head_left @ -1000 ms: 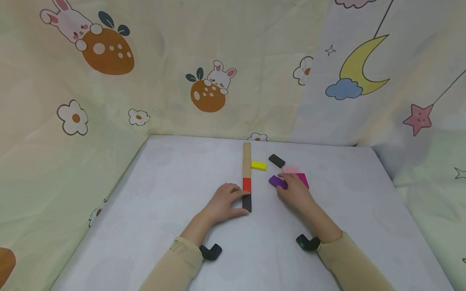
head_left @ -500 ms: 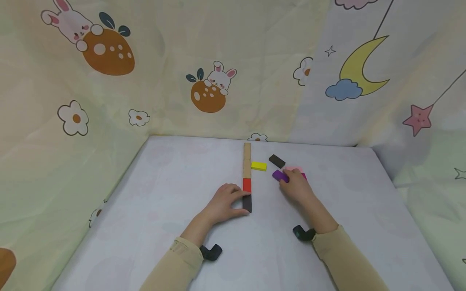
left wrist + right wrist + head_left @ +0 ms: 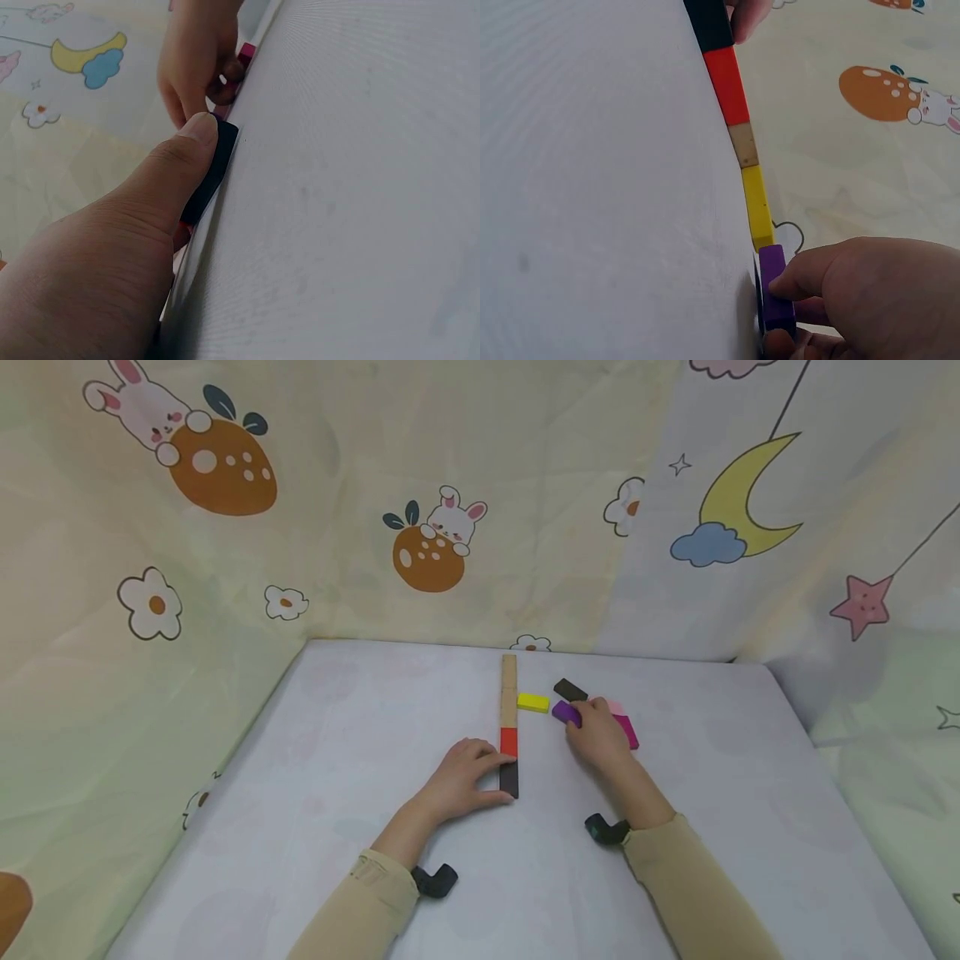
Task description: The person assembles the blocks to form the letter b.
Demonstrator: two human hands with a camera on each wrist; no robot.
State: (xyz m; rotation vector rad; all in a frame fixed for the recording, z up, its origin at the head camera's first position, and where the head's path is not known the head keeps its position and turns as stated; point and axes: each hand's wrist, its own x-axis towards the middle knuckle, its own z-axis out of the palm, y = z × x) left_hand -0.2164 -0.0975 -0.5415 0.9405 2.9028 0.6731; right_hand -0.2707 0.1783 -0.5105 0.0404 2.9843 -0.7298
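In the head view, several blocks form a straight row: two plain wood blocks (image 3: 509,689), a red block (image 3: 509,741) and a black block (image 3: 509,782) at the near end. My left hand (image 3: 459,782) spans that black block, thumb at its near end and index finger by the red joint. A yellow block (image 3: 533,702) sticks out to the right beside the wood ones. Between thumb and fingers, my right hand (image 3: 604,737) pinches a purple block (image 3: 775,270), a little right of the yellow one. The right fingers cover part of the purple block.
Another dark block (image 3: 570,688) lies behind the purple one. A pink block (image 3: 615,707) and a magenta block (image 3: 627,732) sit by the right hand, partly hidden. The white table (image 3: 360,718) ends at a printed cloth backdrop (image 3: 330,527).
My right hand has carried the purple block away from me and slightly left, uncovering more of the magenta block. The left hand and the row stay where they were.
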